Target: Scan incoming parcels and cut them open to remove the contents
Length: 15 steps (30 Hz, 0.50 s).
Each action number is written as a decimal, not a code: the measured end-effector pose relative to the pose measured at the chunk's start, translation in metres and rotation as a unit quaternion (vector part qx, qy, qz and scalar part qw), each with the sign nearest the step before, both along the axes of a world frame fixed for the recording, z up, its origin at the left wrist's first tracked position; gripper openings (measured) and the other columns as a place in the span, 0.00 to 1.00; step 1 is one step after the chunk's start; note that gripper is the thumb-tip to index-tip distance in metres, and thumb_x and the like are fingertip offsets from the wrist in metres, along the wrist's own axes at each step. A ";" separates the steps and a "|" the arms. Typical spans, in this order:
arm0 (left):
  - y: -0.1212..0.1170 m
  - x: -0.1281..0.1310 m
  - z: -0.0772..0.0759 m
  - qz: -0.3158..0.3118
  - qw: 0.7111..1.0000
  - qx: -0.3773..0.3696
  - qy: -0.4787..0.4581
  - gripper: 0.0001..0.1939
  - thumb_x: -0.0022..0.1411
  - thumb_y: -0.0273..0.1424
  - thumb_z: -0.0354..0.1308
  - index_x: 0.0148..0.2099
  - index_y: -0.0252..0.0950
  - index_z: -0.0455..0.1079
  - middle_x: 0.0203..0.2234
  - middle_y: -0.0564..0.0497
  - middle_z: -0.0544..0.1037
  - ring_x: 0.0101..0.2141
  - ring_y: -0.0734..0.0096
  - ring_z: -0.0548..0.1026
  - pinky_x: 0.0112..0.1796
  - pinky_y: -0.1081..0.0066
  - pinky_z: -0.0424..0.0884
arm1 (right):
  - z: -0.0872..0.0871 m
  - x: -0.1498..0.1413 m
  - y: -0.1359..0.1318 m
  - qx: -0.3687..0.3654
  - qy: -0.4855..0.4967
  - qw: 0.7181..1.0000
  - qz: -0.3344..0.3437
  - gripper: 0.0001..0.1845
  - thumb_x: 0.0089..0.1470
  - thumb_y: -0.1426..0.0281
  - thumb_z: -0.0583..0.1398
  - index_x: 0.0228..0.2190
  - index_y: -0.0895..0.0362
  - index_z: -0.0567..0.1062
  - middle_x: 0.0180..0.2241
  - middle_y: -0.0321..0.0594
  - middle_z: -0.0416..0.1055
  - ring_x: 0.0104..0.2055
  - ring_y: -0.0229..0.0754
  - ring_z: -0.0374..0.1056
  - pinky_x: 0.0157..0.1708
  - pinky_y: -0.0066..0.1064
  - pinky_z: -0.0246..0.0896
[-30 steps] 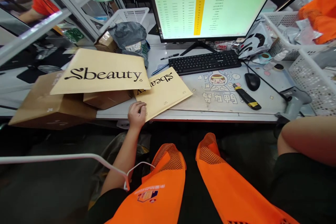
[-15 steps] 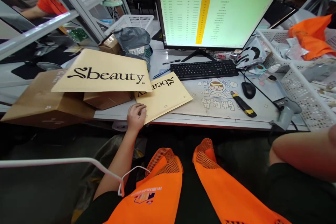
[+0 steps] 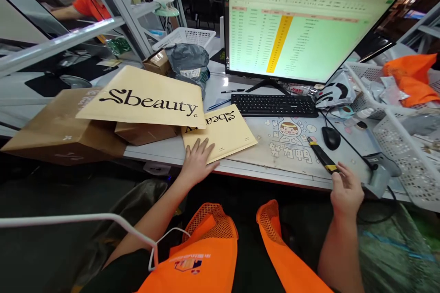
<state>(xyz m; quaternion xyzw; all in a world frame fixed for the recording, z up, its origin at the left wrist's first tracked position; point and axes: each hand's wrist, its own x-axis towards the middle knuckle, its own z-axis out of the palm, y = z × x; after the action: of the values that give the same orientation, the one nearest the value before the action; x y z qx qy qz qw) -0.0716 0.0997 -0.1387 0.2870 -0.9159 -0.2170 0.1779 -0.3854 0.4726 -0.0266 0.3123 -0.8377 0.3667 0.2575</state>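
Observation:
My left hand point(image 3: 197, 162) lies with spread fingers on the near edge of a yellow padded envelope point(image 3: 233, 135) on the desk. A second padded envelope point(image 3: 147, 100), printed "Sbeauty", overlaps it on the left and rests on cardboard boxes. At the desk's front right, my right hand point(image 3: 347, 190) has its thumb and fingertips closed at the near end of a black and yellow utility knife point(image 3: 322, 155). The knife still lies on the desk mat; part of its end is hidden by the fingers.
A keyboard point(image 3: 275, 105) stands below a monitor point(image 3: 302, 32) showing a spreadsheet. Right of the knife are a mouse point(image 3: 331, 138), a barcode scanner point(image 3: 381, 176) and a white basket point(image 3: 402, 142). A large cardboard box point(image 3: 68, 132) sits at the left. A person's orange sleeve point(image 3: 91, 7) shows behind the frame.
My right hand has come in from the right to the utility knife's end. My left hand has moved right along the envelope and spread its fingers. The view has tilted up slightly.

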 end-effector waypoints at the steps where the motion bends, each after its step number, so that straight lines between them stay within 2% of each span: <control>1: 0.002 -0.004 0.000 0.012 1.000 -0.011 -0.006 0.33 0.63 0.38 0.62 0.68 0.37 0.65 0.69 0.38 0.61 0.69 0.37 0.55 0.66 0.34 0.51 | -0.005 0.000 0.005 -0.024 0.012 1.000 -0.011 0.18 0.63 0.59 0.59 0.47 0.57 0.80 0.53 0.49 0.75 0.56 0.55 0.72 0.57 0.52 0.70; 4: 0.000 -0.010 -0.004 0.023 0.999 -0.036 -0.005 0.26 0.65 0.29 0.54 0.65 0.32 0.70 0.65 0.37 0.66 0.66 0.37 0.62 0.62 0.38 0.62 | -0.004 -0.004 0.026 -0.062 0.072 0.993 -0.068 0.16 0.62 0.61 0.61 0.45 0.56 0.82 0.50 0.48 0.77 0.54 0.57 0.73 0.58 0.54 0.69; 6: -0.005 -0.008 -0.004 0.014 0.999 -0.044 0.024 0.23 0.68 0.30 0.49 0.60 0.32 0.74 0.62 0.37 0.71 0.63 0.38 0.68 0.59 0.42 0.67 | 0.003 -0.012 0.046 -0.044 0.116 0.985 -0.117 0.15 0.62 0.61 0.61 0.46 0.52 0.82 0.50 0.46 0.77 0.54 0.58 0.73 0.60 0.54 0.67; 8: -0.008 0.003 0.005 0.009 0.996 -0.050 0.079 0.22 0.71 0.34 0.47 0.56 0.34 0.77 0.57 0.39 0.76 0.59 0.43 0.73 0.57 0.48 0.71 | 0.012 -0.030 0.072 -0.011 0.134 0.975 -0.175 0.18 0.60 0.57 0.61 0.48 0.48 0.82 0.51 0.46 0.76 0.57 0.61 0.71 0.62 0.54 0.64; 10: -0.010 0.023 0.026 0.017 0.989 -0.044 0.142 0.21 0.71 0.37 0.48 0.53 0.36 0.79 0.51 0.42 0.80 0.53 0.49 0.78 0.54 0.54 0.74 | 0.019 -0.057 0.098 0.041 0.095 0.966 -0.238 0.26 0.57 0.50 0.61 0.53 0.47 0.79 0.53 0.51 0.74 0.60 0.67 0.66 0.62 0.59 0.62; 12: -0.013 0.045 0.055 0.050 0.980 -0.001 0.190 0.20 0.71 0.42 0.50 0.47 0.38 0.81 0.40 0.47 0.83 0.42 0.55 0.81 0.46 0.62 0.77 | 0.026 -0.093 0.122 0.109 -0.017 0.950 -0.292 0.36 0.51 0.42 0.61 0.55 0.48 0.78 0.50 0.58 0.74 0.60 0.75 0.64 0.59 0.66 0.61; 14: -0.020 0.060 0.080 0.097 0.967 0.086 0.219 0.22 0.69 0.48 0.53 0.39 0.37 0.80 0.29 0.50 0.80 0.32 0.61 0.79 0.34 0.68 0.76 | 0.031 -0.131 0.138 0.167 -0.152 0.921 -0.316 0.37 0.43 0.38 0.64 0.49 0.47 0.79 0.44 0.61 0.74 0.58 0.79 0.65 0.55 0.68 0.60; 15: -0.025 0.061 0.088 0.110 0.954 0.148 0.235 0.24 0.67 0.51 0.55 0.37 0.36 0.80 0.26 0.50 0.79 0.29 0.63 0.77 0.31 0.69 0.75 | 0.034 -0.147 0.142 0.181 -0.200 0.907 -0.323 0.36 0.39 0.39 0.66 0.45 0.47 0.79 0.43 0.61 0.73 0.58 0.80 0.65 0.55 0.68 0.60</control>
<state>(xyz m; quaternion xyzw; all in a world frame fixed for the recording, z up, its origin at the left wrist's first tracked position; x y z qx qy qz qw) -0.0102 0.0747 -0.0504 0.3501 -0.7686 -0.3902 0.3666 -0.5322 0.6149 0.0073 -0.0136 -0.9787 0.1601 0.1278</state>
